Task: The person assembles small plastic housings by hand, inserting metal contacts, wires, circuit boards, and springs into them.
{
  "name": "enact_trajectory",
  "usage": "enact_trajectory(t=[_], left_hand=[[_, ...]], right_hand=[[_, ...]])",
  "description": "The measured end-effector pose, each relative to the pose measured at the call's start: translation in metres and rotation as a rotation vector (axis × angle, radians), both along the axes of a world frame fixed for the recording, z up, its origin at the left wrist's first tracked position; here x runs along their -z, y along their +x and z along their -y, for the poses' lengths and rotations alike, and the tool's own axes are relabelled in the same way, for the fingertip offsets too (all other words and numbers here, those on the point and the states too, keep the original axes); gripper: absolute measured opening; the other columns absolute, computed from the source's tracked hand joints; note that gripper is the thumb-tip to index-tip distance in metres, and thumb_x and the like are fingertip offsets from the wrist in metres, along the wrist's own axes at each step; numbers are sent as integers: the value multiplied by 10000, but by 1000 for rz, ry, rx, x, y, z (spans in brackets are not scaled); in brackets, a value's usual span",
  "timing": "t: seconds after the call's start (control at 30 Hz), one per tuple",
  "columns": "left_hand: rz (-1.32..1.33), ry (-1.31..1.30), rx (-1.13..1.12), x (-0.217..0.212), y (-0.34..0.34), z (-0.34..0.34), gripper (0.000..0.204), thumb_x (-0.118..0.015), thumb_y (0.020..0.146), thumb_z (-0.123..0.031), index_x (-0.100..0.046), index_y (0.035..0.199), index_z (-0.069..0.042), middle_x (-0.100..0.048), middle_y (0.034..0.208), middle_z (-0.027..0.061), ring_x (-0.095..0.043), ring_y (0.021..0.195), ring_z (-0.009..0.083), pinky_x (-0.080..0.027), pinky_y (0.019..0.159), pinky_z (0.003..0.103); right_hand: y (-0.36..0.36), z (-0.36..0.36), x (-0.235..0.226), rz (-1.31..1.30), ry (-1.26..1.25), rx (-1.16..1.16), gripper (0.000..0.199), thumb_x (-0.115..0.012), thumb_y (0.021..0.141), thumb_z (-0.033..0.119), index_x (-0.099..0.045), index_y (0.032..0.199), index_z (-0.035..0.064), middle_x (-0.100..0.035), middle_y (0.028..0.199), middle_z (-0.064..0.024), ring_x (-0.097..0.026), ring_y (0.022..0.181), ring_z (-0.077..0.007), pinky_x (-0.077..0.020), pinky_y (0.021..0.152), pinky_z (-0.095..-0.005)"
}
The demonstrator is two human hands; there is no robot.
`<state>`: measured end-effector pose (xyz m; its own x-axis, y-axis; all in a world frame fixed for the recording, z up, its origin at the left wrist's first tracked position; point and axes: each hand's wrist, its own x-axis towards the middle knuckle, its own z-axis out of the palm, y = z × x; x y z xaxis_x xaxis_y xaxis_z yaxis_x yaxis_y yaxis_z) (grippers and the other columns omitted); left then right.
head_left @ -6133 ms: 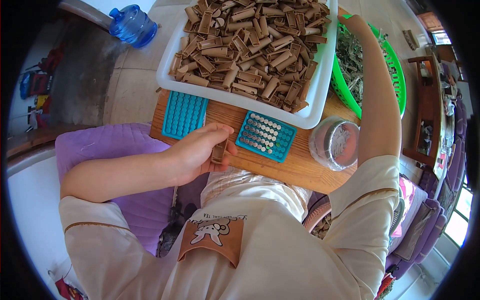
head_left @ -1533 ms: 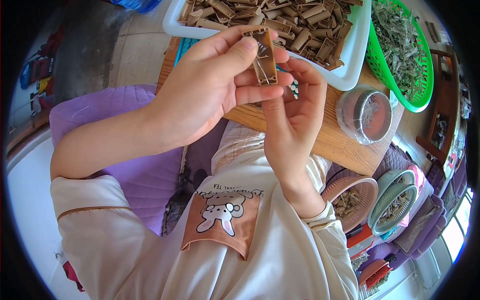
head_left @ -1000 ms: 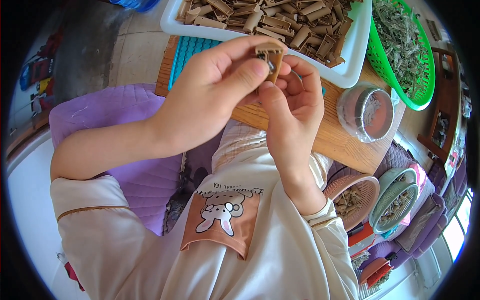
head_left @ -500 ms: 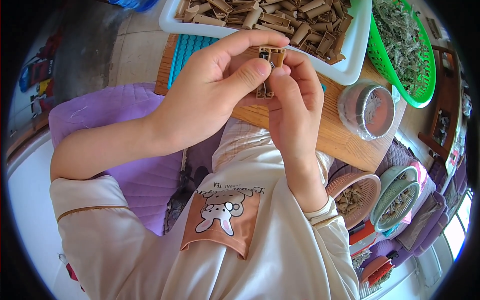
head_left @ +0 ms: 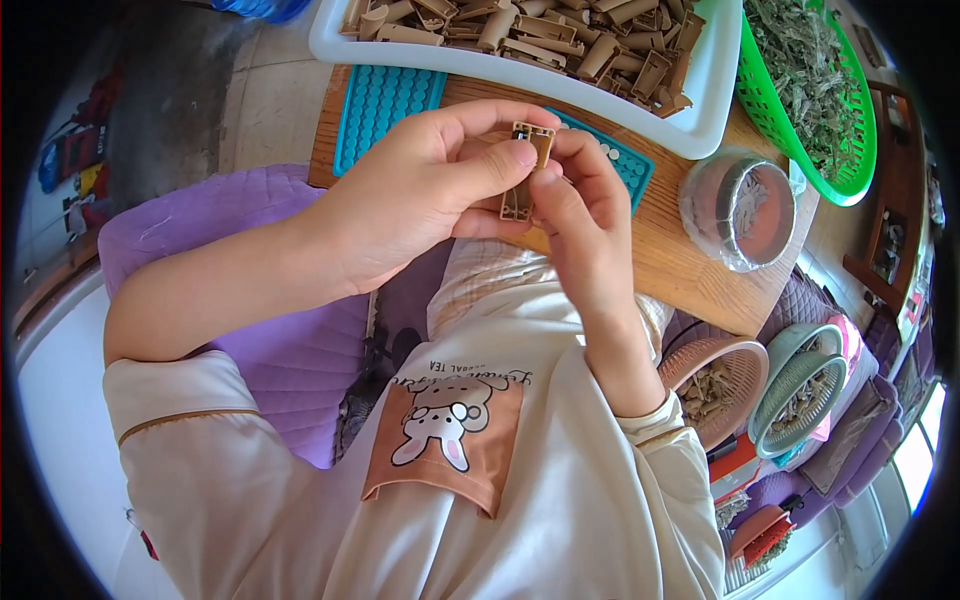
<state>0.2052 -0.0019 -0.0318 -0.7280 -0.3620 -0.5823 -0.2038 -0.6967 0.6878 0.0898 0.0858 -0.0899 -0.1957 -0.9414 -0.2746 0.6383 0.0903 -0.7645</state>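
A brown open-faced plastic half-casing (head_left: 518, 194) sits between both hands, long axis running from nearly 1 o'clock to nearly 7. The left hand (head_left: 445, 170) grips it from 9 o'clock, thumb across the open face; the right hand's (head_left: 588, 205) thumb and forefinger, nearly closed, reach its edge from 4 o'clock, any part pinched there indiscernible. At 12 o'clock lies a white tub (head_left: 545, 82).

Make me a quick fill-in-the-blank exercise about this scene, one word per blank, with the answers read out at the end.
1. The small case held between the left hand and right hand is coloured ____.
2. The big bin full of similar pieces is ____.
3. The basket at the picture's upper right is bright ____.
4. The table has a top made of ____.

Missing words: brown; white; green; wood.
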Motion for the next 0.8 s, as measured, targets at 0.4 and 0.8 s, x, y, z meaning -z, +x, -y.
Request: enact_trajectory(t=[0.4,0.8], left_hand=[[158,78,191,-4,-2,-1,332,-416,872,-183,-377,1177,-60,-517,1009,84,-555,875,157,-468,762,264],[174,47,210,-5,-1,-4,333,-441,860,-153,-384,1175,-60,-530,1006,81,-555,882,151,-466,760,261]], right_hand=[[-72,-47,76,-1424,263,54,108,-587,715,47,-570,815,10,-545,722,-88,-535,592,-176,-431,548,-260],[-48,-47,52,-1350,213,253,111,-631,658,6,-602,762,32,-532,700,-71,-527,582,-181,-429,509,-264]])
